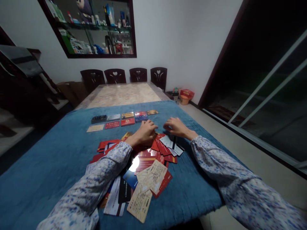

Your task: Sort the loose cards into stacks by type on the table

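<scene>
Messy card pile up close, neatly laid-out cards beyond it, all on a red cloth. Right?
Not quite: the cloth is blue, not red, as the head view shows. The messy card pile up close and the neatly laid-out cards beyond it are as you said.

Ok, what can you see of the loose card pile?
The loose card pile is an untidy spread of thin, plastic-looking cards, many red, others beige, white, blue and black. They overlap at varied angles on the blue cloth, with bright glare near the middle. The left sleeve hides part of it.
</scene>
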Demonstrator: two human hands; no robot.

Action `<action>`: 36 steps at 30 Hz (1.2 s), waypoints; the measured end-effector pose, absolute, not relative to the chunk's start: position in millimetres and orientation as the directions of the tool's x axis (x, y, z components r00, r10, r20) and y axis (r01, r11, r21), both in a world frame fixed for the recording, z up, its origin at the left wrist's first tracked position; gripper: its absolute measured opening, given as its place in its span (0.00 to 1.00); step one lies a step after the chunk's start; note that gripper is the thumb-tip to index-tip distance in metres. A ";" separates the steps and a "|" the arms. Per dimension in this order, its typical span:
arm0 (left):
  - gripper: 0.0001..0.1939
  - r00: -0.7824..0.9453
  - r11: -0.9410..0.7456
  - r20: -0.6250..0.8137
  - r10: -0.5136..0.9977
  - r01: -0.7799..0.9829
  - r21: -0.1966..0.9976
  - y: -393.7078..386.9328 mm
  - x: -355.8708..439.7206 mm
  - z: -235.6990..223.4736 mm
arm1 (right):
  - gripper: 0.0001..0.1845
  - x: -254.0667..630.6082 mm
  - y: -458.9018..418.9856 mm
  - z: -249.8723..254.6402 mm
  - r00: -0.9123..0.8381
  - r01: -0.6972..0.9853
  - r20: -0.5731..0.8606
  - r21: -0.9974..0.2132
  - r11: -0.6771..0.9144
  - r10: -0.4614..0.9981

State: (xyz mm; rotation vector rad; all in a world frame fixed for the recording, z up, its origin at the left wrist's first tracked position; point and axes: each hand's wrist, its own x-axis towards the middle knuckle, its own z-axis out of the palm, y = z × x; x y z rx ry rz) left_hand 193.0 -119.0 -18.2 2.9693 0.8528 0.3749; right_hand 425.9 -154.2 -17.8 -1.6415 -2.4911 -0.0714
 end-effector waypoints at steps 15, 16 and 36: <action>0.13 0.924 -0.946 0.202 0.323 0.314 0.080 -159.9 213.9 -22.3 | 0.15 452.1 -178.7 -44.1 -0.478 0.825 0.258 -0.198 0.530 0.840; 0.14 0.928 -0.949 0.199 0.314 0.307 0.069 -161.7 213.7 -21.8 | 0.15 452.5 -179.3 -45.1 -0.481 0.821 0.261 -0.201 0.534 0.837; 0.18 0.883 -0.897 0.161 0.440 0.439 0.043 -148.1 204.6 -24.1 | 0.17 454.3 -183.7 -51.2 -0.492 0.772 0.285 -0.294 0.563 0.823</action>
